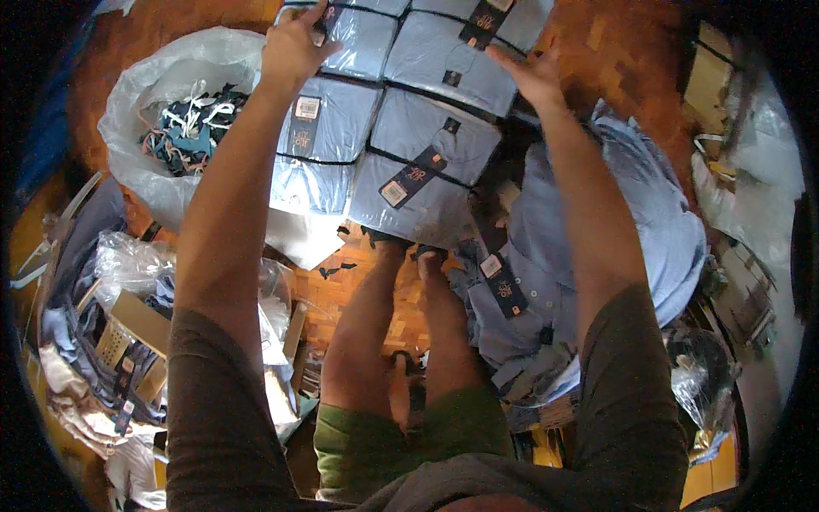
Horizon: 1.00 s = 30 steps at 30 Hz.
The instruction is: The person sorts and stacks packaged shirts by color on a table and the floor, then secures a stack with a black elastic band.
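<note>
Folded light-blue shirts (354, 111) in clear plastic bags lie in rows on the floor before me, with dark paper tags and white stickers. My left hand (294, 49) is at the far left edge of these rows, thumb and index finger spread beside a dark tag (324, 24). On the right side, my right hand (536, 78) is at the edge of a far bagged shirt (444, 72), its thumb stretched over the plastic. Neither hand is visibly closed round anything. A nearer bagged shirt (418, 200) with a slanted tag lies close to my feet.
At left stands a clear plastic sack (128, 111) of dark and white scraps. Loose blue shirts (631, 196) are heaped at right, a tag (503, 286) hanging among them. A cardboard box (141, 333) and crumpled plastic (128, 264) lie at near left. Dark scraps (337, 270) dot the wooden floor.
</note>
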### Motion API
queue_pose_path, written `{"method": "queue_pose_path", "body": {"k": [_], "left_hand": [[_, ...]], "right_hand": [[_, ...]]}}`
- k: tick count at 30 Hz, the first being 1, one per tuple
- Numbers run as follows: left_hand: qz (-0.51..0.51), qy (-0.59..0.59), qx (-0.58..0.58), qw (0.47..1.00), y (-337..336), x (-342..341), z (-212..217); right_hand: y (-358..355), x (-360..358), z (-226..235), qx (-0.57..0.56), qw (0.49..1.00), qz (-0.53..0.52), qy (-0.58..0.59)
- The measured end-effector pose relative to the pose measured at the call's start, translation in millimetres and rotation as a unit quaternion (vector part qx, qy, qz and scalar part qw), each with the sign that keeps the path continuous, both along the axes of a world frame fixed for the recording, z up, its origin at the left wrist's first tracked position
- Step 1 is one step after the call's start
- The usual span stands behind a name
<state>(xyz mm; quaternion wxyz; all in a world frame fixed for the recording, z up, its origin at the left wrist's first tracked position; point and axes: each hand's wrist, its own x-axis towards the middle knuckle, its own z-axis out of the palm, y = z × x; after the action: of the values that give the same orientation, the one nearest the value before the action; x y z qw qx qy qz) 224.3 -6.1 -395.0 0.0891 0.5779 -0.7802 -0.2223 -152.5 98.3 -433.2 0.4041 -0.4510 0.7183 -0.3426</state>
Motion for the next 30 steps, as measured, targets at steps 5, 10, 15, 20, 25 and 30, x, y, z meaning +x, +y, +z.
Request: {"method": "queue_pose_path", "body": {"k": [5,10,15,20,25,30], "left_hand": [[0.026,-0.084,0.035,0.996,6,6,-13],[0.047,-0.193,0.082,0.977,3,-26,8],[-0.018,-0.155,0.139,0.978,-8,-36,26],[0.031,0.07,0.193,0.978,66,51,16],[0.355,0.123,0.23,0.897,244,60,486],[0.698,0.023,0.159,0.698,347,-92,445]], "right_hand": [[-15,16,49,-0.057,0.887,0.165,0.427],[-40,29,71,0.167,0.799,0.351,0.459],[-68,3,153,0.307,0.685,0.545,0.373],[-140,-4,488,0.048,0.86,0.472,0.19],[102,-314,717,-0.004,0.855,-0.006,0.518],[-84,-304,566,0.195,0.908,0.28,0.242]]}}
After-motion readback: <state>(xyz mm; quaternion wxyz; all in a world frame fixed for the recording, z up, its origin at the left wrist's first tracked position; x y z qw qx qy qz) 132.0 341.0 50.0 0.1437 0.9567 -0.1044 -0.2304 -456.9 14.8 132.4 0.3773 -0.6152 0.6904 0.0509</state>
